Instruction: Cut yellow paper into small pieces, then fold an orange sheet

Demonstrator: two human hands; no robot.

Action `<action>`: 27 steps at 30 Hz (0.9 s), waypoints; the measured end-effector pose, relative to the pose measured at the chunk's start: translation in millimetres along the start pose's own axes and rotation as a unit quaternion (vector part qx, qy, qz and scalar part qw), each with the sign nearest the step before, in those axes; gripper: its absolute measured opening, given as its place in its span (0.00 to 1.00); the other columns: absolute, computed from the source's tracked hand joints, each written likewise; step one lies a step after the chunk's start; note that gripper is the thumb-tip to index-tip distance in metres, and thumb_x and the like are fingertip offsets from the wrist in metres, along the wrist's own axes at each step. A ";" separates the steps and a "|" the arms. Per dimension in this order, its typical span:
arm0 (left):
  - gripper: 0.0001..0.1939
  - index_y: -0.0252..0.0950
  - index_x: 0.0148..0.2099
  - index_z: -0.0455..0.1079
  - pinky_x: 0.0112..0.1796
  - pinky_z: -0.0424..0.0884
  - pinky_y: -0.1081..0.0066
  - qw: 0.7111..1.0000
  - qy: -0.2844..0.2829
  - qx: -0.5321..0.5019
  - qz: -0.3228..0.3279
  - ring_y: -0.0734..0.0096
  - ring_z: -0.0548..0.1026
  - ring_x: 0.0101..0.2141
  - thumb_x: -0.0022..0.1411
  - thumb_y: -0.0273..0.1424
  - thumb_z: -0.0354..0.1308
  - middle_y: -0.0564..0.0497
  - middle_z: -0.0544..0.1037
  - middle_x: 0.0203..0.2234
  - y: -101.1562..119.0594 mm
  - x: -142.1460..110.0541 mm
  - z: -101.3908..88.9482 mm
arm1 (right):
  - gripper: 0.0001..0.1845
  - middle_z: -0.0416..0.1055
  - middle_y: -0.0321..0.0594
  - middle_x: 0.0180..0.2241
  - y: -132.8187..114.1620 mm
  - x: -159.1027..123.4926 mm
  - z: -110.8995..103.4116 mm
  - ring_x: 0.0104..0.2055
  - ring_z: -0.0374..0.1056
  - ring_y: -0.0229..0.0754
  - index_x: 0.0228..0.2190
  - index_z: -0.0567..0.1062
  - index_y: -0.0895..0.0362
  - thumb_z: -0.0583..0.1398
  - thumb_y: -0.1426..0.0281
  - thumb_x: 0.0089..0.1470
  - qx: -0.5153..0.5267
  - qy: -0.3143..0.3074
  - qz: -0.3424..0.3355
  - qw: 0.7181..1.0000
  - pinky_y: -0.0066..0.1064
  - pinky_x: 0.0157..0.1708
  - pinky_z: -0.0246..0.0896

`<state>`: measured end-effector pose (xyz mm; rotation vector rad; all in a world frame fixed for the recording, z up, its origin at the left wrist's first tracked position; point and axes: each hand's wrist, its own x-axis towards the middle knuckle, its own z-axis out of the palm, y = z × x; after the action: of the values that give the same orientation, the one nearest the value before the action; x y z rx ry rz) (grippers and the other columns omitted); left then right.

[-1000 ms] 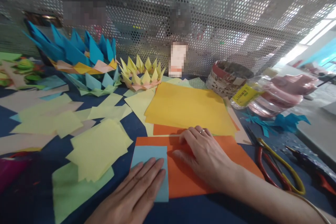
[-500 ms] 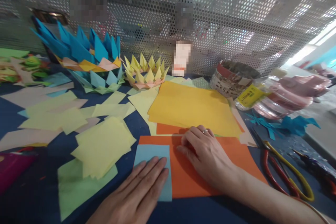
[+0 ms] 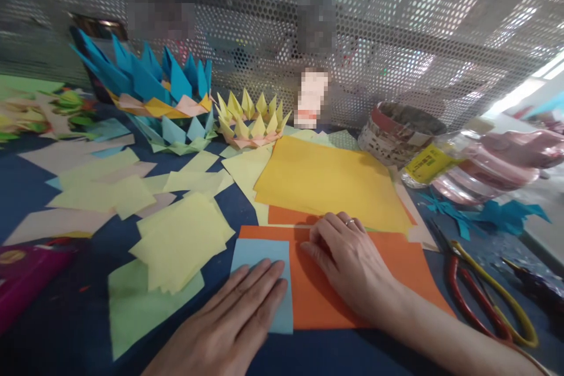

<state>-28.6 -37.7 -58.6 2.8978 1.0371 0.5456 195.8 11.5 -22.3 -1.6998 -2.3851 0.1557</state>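
My left hand [image 3: 240, 305] lies flat with fingers stretched out on a light blue paper rectangle [image 3: 259, 251]. That rectangle overlaps the left part of an orange paper sheet [image 3: 396, 273], their lower edges nearly level. On the orange sheet, right of the blue paper, rests my right hand [image 3: 339, 252], wearing a ring. Its fingers are curled under and the thumb reaches left; whatever the fingertips hold, if anything, is hidden. Beyond the right hand lies a stack of yellow sheets [image 3: 328, 179], with a strip of orange paper showing beneath.
Pale yellow squares [image 3: 183, 241] lie over green paper [image 3: 132, 311] at left. Folded paper lotuses, blue [image 3: 150, 82] and yellow [image 3: 253, 120], stand behind. Red-and-yellow-handled pliers [image 3: 484, 299], a bottle [image 3: 425, 164] and a round container [image 3: 399, 132] are at right. Perforated metal [image 3: 264, 17] rises beyond.
The view has turned slightly left, so everything appears a little further right. Both hands stay in about the same places on the blue and orange papers.
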 end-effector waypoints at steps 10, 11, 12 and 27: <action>0.27 0.34 0.62 0.58 0.56 0.63 0.59 1.000 -0.008 0.025 0.017 0.61 0.59 0.61 0.61 0.25 0.44 0.46 0.62 0.61 -4.0 3.2 -2.6 | 0.08 0.69 0.40 0.30 -1.3 1.4 -0.3 0.31 0.62 0.43 0.27 0.67 0.56 0.58 0.70 0.58 -0.011 0.010 0.002 1.000 0.35 0.35 0.53; 0.27 0.35 0.63 0.58 0.56 0.64 0.60 0.999 0.000 0.027 0.026 0.61 0.59 0.60 0.60 0.23 0.44 0.46 0.63 0.61 -5.4 3.6 -2.5 | 0.07 0.69 0.40 0.30 -1.2 1.5 -0.1 0.31 0.62 0.43 0.28 0.68 0.56 0.58 0.70 0.58 -0.014 0.010 0.001 1.000 0.35 0.35 0.53; 0.28 0.35 0.63 0.58 0.55 0.65 0.61 0.999 0.007 0.033 0.039 0.61 0.60 0.60 0.60 0.21 0.44 0.46 0.63 0.60 -6.8 4.1 -2.5 | 0.07 0.70 0.40 0.30 -1.2 1.6 0.1 0.31 0.62 0.43 0.28 0.68 0.57 0.58 0.69 0.58 -0.018 0.009 -0.001 1.000 0.35 0.35 0.53; 0.31 0.33 0.64 0.56 0.59 0.57 0.57 0.998 -0.051 0.028 0.033 0.54 0.54 0.62 0.62 0.43 0.49 0.43 0.56 0.63 -0.4 0.2 -5.8 | 0.08 0.69 0.40 0.31 -2.1 0.6 1.4 0.33 0.62 0.43 0.28 0.68 0.57 0.57 0.68 0.59 -0.041 0.015 -0.005 0.999 0.34 0.35 0.51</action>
<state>-30.6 -37.9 -53.2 2.9820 0.9637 0.3704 193.4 11.4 -23.1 -1.7125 -2.4077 0.0310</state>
